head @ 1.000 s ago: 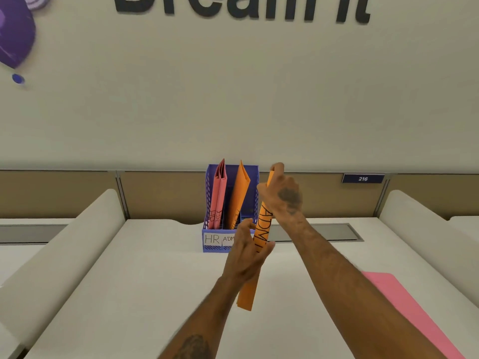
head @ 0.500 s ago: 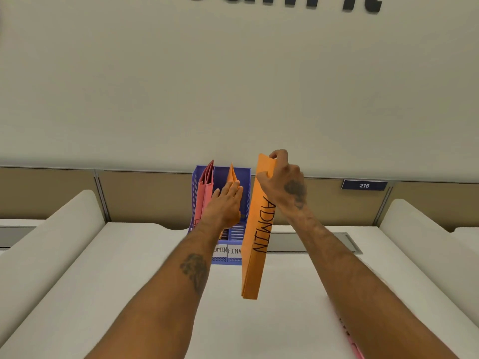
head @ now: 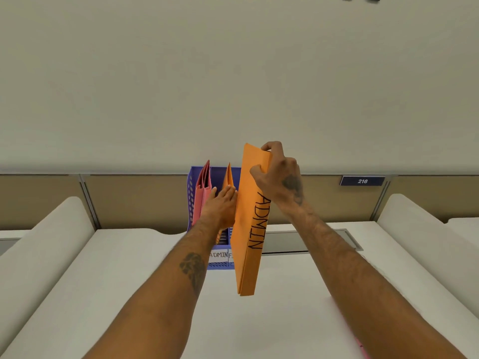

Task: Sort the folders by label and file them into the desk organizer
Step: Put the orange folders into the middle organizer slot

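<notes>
My right hand (head: 278,177) grips the top edge of an orange folder (head: 247,229) marked ADMIN, held upright in the air just in front of the blue desk organizer (head: 193,182). The organizer stands at the back of the desk, with an ADMIN label on its front. Two pink folders (head: 203,187) stand in its left slot. Another orange folder (head: 229,174) stands in the middle slot. My left hand (head: 221,203) reaches into the organizer with straight fingers touching that filed orange folder.
White padded dividers (head: 51,229) flank the white desk (head: 129,294) on both sides. A grey cable hatch (head: 311,242) lies at the back right. A sliver of a pink folder (head: 363,349) shows at the bottom right. A plate reading 216 (head: 362,181) hangs on the partition.
My left hand let go of the held folder and reached forward into the organizer. My right hand lifted the ADMIN folder higher and closer to the organizer. The view tilted slightly.
</notes>
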`<act>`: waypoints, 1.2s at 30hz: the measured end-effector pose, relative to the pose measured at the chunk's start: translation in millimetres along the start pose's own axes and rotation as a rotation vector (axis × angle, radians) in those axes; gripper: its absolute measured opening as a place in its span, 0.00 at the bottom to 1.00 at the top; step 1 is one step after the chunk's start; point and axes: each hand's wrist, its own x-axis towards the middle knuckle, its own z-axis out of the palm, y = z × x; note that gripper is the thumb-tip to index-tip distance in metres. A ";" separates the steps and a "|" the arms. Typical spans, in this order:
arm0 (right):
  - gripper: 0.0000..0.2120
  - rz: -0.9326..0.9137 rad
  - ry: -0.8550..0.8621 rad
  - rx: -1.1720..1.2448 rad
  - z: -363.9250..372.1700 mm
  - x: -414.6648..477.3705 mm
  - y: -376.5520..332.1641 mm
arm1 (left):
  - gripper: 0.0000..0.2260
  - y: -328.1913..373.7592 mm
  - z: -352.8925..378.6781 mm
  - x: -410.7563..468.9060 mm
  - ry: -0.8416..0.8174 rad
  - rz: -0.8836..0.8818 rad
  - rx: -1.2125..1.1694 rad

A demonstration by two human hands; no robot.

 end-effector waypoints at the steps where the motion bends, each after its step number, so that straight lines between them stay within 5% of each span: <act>1: 0.18 -0.001 0.001 0.002 1.3 1.8 -5.2 | 0.35 -5.5 -0.1 -3.6 0.008 -0.012 0.004; 15: 0.19 -0.056 0.031 -0.001 61.0 26.5 -48.4 | 0.36 -65.4 15.4 -36.8 0.028 -0.076 -0.230; 36: 0.18 -0.168 0.076 -0.063 188.2 35.3 -3.4 | 0.41 -102.7 68.6 -22.4 0.272 0.002 -0.037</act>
